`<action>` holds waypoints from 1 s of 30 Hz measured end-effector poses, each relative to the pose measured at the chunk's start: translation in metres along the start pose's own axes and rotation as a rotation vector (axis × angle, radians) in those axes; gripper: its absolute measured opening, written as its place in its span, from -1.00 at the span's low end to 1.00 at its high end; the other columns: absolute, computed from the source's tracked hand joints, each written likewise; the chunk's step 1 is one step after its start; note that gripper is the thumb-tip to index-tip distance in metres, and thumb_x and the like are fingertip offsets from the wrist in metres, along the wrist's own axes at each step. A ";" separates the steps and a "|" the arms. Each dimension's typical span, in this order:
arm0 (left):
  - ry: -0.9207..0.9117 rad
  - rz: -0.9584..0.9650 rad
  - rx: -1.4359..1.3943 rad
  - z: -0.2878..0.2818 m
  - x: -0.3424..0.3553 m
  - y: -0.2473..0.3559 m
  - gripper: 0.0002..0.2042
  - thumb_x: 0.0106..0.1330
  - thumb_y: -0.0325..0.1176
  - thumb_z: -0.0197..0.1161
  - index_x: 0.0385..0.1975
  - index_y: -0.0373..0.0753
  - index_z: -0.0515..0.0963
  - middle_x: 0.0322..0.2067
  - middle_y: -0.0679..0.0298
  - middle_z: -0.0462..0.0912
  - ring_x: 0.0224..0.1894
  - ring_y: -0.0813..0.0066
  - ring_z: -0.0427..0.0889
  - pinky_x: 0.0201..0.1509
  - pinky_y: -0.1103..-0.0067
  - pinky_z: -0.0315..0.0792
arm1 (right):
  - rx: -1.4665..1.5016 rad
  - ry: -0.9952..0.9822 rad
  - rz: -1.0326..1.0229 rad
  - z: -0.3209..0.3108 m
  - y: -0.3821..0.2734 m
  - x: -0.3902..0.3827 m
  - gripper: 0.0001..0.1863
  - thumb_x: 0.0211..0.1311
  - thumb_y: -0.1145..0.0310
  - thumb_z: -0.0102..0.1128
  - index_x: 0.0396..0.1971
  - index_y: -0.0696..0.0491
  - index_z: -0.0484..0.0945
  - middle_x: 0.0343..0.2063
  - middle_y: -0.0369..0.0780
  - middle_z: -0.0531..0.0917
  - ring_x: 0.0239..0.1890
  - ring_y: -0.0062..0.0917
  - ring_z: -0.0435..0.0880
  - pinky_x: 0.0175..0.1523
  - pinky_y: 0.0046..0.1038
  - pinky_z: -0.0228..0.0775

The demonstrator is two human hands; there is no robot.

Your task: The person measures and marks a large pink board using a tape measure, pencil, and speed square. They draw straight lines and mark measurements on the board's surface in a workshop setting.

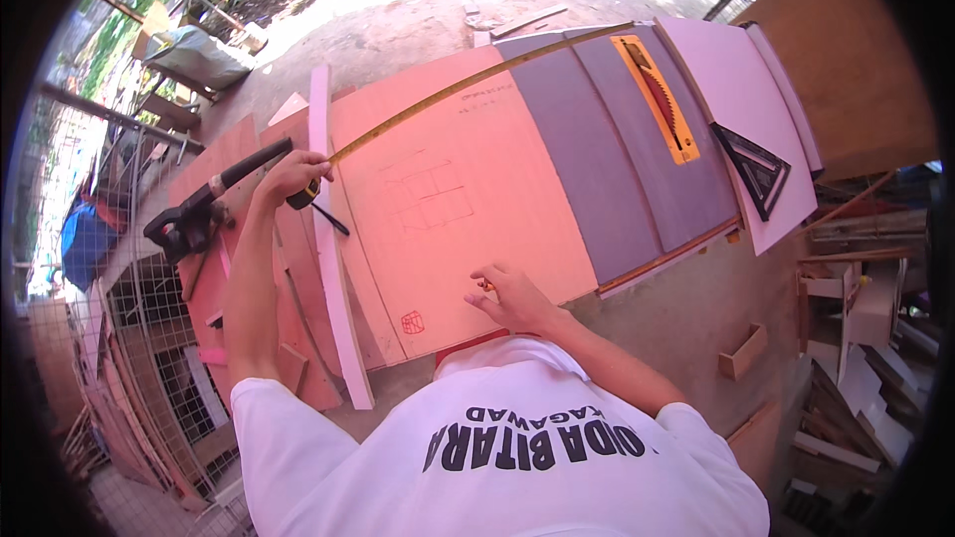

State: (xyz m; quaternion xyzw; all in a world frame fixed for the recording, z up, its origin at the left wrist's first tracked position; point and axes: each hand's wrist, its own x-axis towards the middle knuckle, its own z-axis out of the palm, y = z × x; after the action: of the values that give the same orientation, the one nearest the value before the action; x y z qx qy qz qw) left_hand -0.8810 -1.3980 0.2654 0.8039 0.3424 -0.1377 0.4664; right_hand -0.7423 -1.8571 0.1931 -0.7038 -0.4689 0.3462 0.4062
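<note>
My left hand [290, 177] is closed round a black and yellow tape measure [303, 196] at the left end of the work surface. Its yellow blade [453, 88] runs out to the far right, across a pale orange board [507, 189] and over purple-grey panels [587, 139]. A dark strap hangs from the tape's case. Low over the near part of the orange board, my right hand [515, 300] has its fingers curled on something small and orange-red, too small to name. Sketched lines and a red mark show on the board.
A yellow plate with a red circular saw blade [657, 99] lies on the panels, with a black speed square [753, 171] to its right. A black leaf blower [204, 204] rests left of a long pale strip [333, 239]. Wood offcuts [856, 378] pile up at right.
</note>
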 end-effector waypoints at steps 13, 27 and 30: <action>0.327 -0.024 -0.117 -0.056 -0.173 -0.004 -0.74 0.53 -0.34 0.20 -0.38 -0.36 0.65 -0.48 0.40 0.63 -0.35 0.67 0.52 -0.20 0.61 0.40 | -0.238 -0.082 0.044 0.213 -0.105 0.188 0.09 0.18 0.04 0.43 0.36 0.58 0.03 0.07 0.34 0.54 0.02 0.13 0.70 0.03 -0.04 0.65; 0.058 0.028 -0.013 0.004 -0.074 -0.044 -0.76 0.50 -0.37 0.20 -0.39 -0.38 0.66 -0.52 0.35 0.63 -0.47 0.66 0.53 -0.35 0.61 0.38 | -0.193 -0.169 -0.042 0.170 -0.102 0.133 -0.28 0.21 0.07 0.48 0.17 0.31 0.48 -0.01 0.11 0.63 0.00 0.04 0.71 0.05 -0.03 0.59; 0.070 0.027 -0.033 0.028 -0.027 -0.045 -0.75 0.50 -0.35 0.20 -0.39 -0.36 0.66 -0.52 0.35 0.63 -0.46 0.63 0.54 -0.34 0.59 0.39 | -0.291 -0.100 0.026 0.090 -0.046 0.082 -0.54 0.32 0.04 0.33 -0.12 0.18 0.61 -0.16 0.02 0.70 -0.08 0.00 0.73 0.02 -0.01 0.57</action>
State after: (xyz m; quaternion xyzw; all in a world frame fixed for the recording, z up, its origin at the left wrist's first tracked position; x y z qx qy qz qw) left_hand -0.9287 -1.4183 0.2353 0.8049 0.3499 -0.0977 0.4692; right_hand -0.8112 -1.7476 0.1872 -0.7431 -0.5245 0.3145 0.2715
